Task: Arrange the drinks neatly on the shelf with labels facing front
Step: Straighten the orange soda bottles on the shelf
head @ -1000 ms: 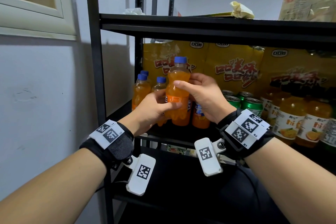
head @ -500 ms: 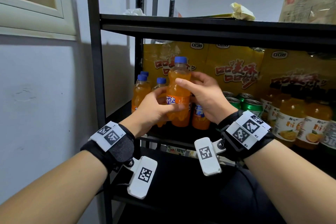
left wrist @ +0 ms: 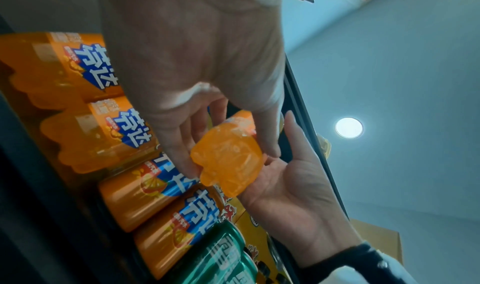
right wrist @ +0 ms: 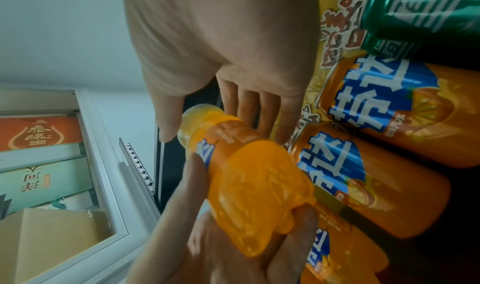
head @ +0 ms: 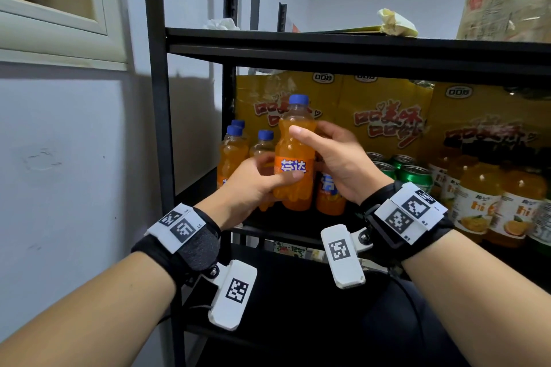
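An orange soda bottle [head: 293, 188] with a blue cap is held upright in front of the middle shelf, its blue-and-white label facing me. My left hand [head: 256, 182] grips its lower body, thumb across the label. My right hand [head: 328, 149] holds the upper body, thumb in front and fingers behind. In the left wrist view the bottle's base [left wrist: 228, 163] shows between the left hand's fingers [left wrist: 179, 144] and the right hand's palm [left wrist: 293, 185]. The right wrist view shows the bottle [right wrist: 246, 175] between both hands.
More orange soda bottles [head: 234, 155] stand at the shelf's left end, one [head: 328, 197] behind my right hand. Green cans [head: 414, 173] and juice bottles [head: 480, 197] stand to the right, yellow snack bags [head: 384, 116] behind. The black upper shelf board [head: 357, 48] is overhead, a post [head: 158, 98] at left.
The bottle has turned in my hands: its label, first barely showing, now faces front. Both hands kept their hold at about the same spot.
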Demonstrator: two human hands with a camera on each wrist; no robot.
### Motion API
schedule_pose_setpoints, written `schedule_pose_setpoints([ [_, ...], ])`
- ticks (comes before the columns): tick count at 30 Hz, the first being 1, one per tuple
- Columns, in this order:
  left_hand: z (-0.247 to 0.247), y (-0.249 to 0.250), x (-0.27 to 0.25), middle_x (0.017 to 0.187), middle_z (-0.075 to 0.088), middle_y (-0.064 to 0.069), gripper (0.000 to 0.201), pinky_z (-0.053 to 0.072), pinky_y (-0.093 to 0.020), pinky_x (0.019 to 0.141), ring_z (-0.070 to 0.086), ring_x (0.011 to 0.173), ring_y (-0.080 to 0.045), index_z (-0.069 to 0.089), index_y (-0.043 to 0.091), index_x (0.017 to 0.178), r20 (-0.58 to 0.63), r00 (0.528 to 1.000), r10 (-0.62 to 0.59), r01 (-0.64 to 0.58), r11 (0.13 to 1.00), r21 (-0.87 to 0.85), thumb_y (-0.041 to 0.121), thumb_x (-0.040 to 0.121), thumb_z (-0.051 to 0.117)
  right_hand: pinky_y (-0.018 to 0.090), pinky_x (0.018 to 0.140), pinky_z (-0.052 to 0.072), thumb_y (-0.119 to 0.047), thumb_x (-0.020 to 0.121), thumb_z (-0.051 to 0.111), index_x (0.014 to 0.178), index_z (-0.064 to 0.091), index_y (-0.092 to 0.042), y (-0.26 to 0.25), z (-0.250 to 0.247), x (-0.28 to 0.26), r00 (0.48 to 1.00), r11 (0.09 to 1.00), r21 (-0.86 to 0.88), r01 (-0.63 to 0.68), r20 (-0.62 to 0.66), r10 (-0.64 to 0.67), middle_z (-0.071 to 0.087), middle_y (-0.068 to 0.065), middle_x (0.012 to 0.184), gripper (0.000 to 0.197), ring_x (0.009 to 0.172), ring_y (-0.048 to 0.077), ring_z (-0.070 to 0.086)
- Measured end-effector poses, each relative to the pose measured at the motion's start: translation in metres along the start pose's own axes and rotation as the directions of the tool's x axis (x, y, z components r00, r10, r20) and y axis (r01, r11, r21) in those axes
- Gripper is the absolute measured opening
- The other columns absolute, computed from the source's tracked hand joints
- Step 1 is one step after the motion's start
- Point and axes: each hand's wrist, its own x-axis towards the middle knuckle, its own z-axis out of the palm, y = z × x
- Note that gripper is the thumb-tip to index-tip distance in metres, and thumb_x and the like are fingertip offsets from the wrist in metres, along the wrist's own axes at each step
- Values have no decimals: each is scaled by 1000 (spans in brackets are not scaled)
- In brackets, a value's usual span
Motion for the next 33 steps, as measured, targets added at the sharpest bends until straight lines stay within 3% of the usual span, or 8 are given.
schedule_pose_setpoints([
  [4,1,-2,-2,121,74,1,61,61,-36,86,72,112,-20,58,24,133,41,999,-14,14,1000,4,34,79,84,36,73,63,-26,73,93,125,67,-17,-2,-2,2,998,1000,-3,29,-60,-29,80,6,104,59,94,24,78],
  [9,1,7,-2,121,75,-8,51,61,-34,82,73,110,-26,60,18,132,103,992,-79,89,992,-94,33,85,72,38,75,63,-40,75,89,120,67,-17,-7,-2,1,995,1000,-25,-16,-97,14,80,9,103,55,94,28,78],
  [17,12,20,-7,118,75,-13,74,63,-31,74,75,96,-23,63,17,126,121,977,-176,199,955,-219,67,73,70,45,92,60,-70,87,64,123,71,-18,-12,-4,-2,954,944,-180,-276,67,291,78,13,110,65,101,31,75],
  [20,20,31,-6,105,75,-10,84,62,-27,63,73,77,-19,65,15,127,129,958,-256,284,914,-291,73,67,70,39,74,63,-83,82,57,106,76,-23,-11,0,-1,924,908,-202,-366,41,381,80,10,99,67,87,29,76],
  [23,29,42,-2,95,70,-9,86,60,-25,54,69,67,-17,67,14,125,131,936,-326,351,879,-324,75,66,73,23,49,52,-87,82,49,90,73,-26,-13,1,-3,879,869,-175,-463,31,475,73,3,77,66,56,15,67],
  [25,30,44,0,91,69,-7,81,60,-24,52,69,66,-16,68,14,123,119,932,-341,362,877,-317,75,69,72,19,45,45,-89,80,48,88,69,-25,-13,-1,-2,870,856,-186,-483,10,493,66,1,69,68,46,12,60],
  [29,28,45,-1,97,73,-8,83,60,-26,55,71,72,-18,68,16,125,122,925,-361,379,902,-207,74,66,72,23,52,45,-93,78,44,98,69,-20,-16,-6,-3,878,855,-225,-468,-5,479,67,4,77,80,61,18,59],
  [33,21,36,-4,114,77,-3,69,59,-30,64,77,94,-22,59,30,133,67,971,-230,227,973,47,62,73,73,48,90,60,-82,75,63,124,68,-17,-19,-11,-7,936,922,-172,-348,-6,352,78,10,111,82,101,30,75],
])
